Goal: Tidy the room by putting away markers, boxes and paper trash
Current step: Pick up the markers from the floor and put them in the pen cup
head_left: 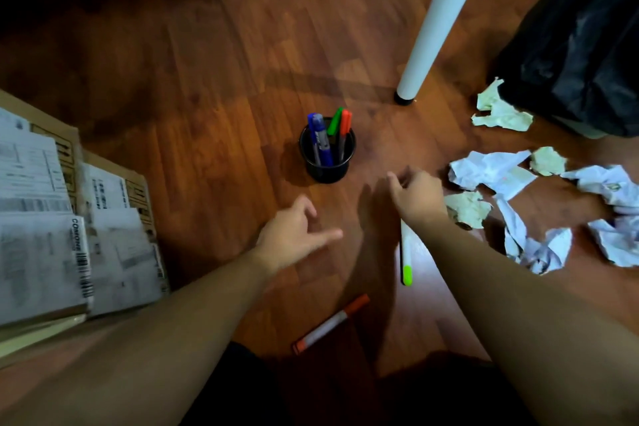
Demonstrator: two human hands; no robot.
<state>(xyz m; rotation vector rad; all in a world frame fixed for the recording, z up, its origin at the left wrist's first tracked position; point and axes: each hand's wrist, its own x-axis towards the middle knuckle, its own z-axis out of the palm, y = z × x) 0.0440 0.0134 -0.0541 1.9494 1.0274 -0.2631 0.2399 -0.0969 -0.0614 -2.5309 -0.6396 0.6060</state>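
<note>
A black pen cup (327, 168) stands on the wooden floor with blue, green and red markers in it. My left hand (294, 235) hovers below and left of the cup, fingers apart, holding nothing. My right hand (416, 194) is just right of the cup, fingers loosely curled, with nothing in it that I can see. A white marker with a lime green cap (406, 259) lies on the floor, its top end hidden under my right wrist. An orange-capped marker (330, 324) lies nearer to me. Crumpled white and pale green paper (498, 176) is scattered to the right.
Cardboard boxes with shipping labels (69, 218) are stacked at the left. A white table leg (439, 21) stands behind the cup. A black trash bag (581, 45) sits at the far right, behind the paper.
</note>
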